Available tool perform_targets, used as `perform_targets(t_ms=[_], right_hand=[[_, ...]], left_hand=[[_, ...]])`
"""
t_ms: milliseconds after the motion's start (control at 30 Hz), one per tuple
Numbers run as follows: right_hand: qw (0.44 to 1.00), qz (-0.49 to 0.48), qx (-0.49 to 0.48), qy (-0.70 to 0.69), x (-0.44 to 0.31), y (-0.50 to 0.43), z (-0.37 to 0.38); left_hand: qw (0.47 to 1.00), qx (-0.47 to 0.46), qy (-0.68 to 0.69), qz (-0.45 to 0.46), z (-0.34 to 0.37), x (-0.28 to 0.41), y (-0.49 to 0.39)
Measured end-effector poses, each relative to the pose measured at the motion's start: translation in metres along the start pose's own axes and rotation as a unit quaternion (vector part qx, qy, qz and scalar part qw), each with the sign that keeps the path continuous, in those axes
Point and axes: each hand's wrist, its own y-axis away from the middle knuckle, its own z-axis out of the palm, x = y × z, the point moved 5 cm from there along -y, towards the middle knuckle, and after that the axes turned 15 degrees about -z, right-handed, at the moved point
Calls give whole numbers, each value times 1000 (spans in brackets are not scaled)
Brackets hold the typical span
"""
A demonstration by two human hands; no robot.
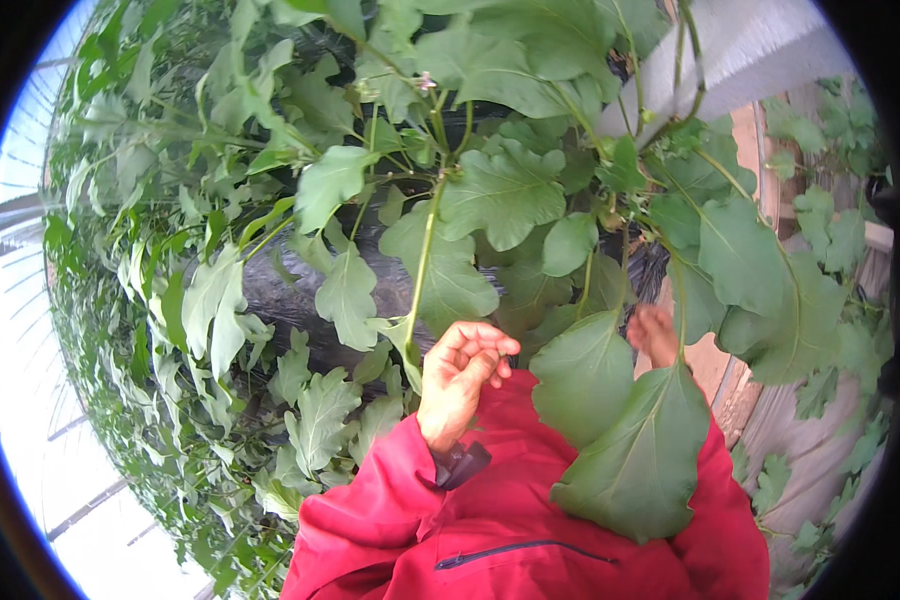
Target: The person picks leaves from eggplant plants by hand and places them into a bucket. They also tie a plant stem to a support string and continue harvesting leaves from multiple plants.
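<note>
My left hand (pixel 459 375) is raised before my red jacket, its fingers curled and the thumb tip against them. A tiny greenish speck shows at the fingertips; whether it is held is unclear. Just left of this hand droops a lobed eggplant leaf (pixel 442 277) on a pale stalk. My right hand (pixel 652 332) is farther right, blurred and partly behind leaves and stems, so its grip is hidden. Two broad leaves (pixel 634 454) hang between my arms in front of the jacket. A small pale purple flower (pixel 424 81) sits near the top of the plant.
Dense eggplant foliage (pixel 150 300) fills the left side, beside bright greenhouse film (pixel 22 337). Black plastic mulch (pixel 292 289) shows beneath the leaves. A grey-white post or beam (pixel 742 64) crosses the upper right. Smaller plants (pixel 832 225) grow along the right edge.
</note>
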Motion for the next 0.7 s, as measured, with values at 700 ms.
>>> perform_targets(t_ms=[700], right_hand=[[943,-93,35,317,21,304,271]], left_hand=[[994,-62,-40,-77,-304,66,79]])
